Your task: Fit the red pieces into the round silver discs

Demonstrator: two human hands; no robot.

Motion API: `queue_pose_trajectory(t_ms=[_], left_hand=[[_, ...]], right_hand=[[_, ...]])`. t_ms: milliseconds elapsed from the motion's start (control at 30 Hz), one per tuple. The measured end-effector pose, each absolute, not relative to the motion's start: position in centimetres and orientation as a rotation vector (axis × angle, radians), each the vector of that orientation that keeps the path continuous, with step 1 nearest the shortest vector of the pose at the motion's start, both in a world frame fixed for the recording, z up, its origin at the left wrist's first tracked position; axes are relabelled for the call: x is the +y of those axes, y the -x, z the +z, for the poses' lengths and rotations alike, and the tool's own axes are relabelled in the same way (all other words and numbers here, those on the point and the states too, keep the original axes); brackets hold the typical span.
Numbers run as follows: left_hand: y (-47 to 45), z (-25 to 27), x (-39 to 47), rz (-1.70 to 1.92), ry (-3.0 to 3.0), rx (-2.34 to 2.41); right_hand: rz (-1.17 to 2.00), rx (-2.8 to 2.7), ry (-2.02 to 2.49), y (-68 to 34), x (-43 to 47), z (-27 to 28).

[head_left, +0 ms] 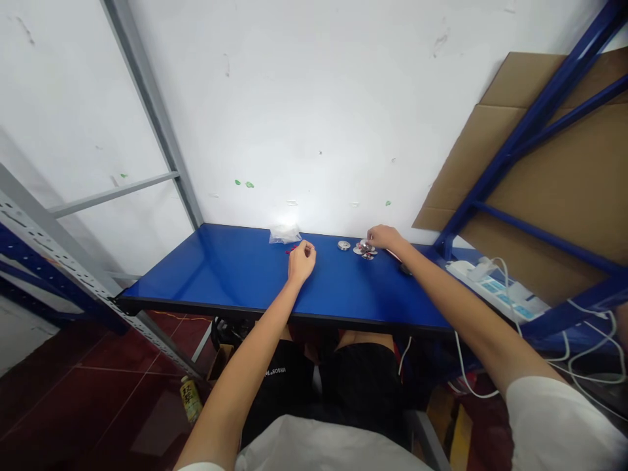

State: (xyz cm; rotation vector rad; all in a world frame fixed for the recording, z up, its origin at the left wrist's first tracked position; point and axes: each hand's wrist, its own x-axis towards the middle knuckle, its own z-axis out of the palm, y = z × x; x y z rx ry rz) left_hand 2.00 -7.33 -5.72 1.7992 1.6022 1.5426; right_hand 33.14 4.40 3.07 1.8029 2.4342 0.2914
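Observation:
My left hand (302, 260) rests over the blue table with its fingers curled together; what they hold, if anything, is too small to make out. Small red pieces (291, 250) lie just behind it. Farther right, my right hand (384, 236) reaches down with fingers closed at a shiny round metal piece (365, 244) on top of a small cluster of flat silvery parts (367, 256). Between the hands sits a separate round silver disc (343, 245). A clear plastic bag (284, 233) lies near the wall, behind my left hand.
The blue tabletop (235, 275) meets a white wall. Under my right forearm lies a dark object (405, 269), partly hidden. A white power strip (495, 288) with cables is at the right, by a blue frame and cardboard (554, 176). A bottle (190, 399) stands on the floor.

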Motion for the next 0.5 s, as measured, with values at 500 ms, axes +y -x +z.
queue_pose_trajectory(t_ms=[500], left_hand=[[1.0,-4.8,-8.7,0.876,-2.330,2.035]], right_hand=[[0.199,2.794,-1.506,-25.8,3.5,-1.9]])
